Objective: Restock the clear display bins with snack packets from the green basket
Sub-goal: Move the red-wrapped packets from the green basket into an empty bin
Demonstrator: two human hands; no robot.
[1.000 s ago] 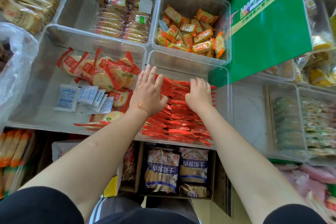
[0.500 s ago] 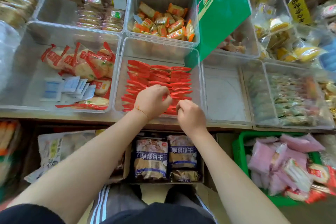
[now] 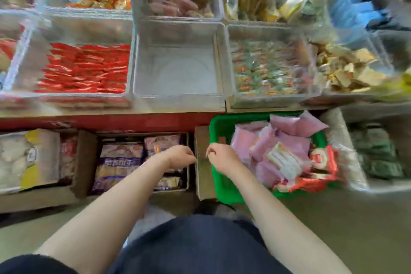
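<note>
My hands hang low and hold nothing, fingers loosely curled: left hand (image 3: 178,158) over the boxes, right hand (image 3: 222,158) at the green basket (image 3: 220,127) rim, nearest the pink packets (image 3: 287,138). The empty clear bin (image 3: 178,69) sits on the worktop just above, ready to be filled.

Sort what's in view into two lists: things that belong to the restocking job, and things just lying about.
Part of the job:
- green basket
- pink snack packets in it
- empty clear bin
- bin of red packets
- left hand and right hand, both loosely curled, holding nothing

Lying about:
- cardboard box of purple-labelled bags under the shelf
- white and yellow bag
</note>
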